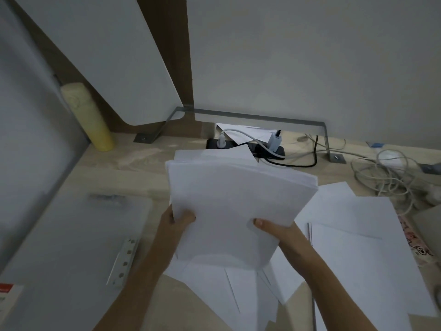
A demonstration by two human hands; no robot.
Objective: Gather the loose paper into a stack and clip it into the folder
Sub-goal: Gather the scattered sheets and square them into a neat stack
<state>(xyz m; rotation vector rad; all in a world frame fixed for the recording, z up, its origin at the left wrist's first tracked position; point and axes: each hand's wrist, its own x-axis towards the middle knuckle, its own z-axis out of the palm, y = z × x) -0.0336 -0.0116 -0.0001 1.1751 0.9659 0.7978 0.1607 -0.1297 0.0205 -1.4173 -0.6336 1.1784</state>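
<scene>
Head cam: the thick stack of white paper sheets point(238, 206) is held up off the pale wooden desk point(133, 163), right between both hands. There's one stack and one grey translucent plastic folder point(71, 235) lying flat at the near left, apart from it. Loose white sheets point(353, 235) are spread underneath and to the right, overlapping too much to count. The left hand point(176, 219) pinches the stack's near left edge, thumb on front. The right hand point(274, 229) pinches the near right edge the same way.
</scene>
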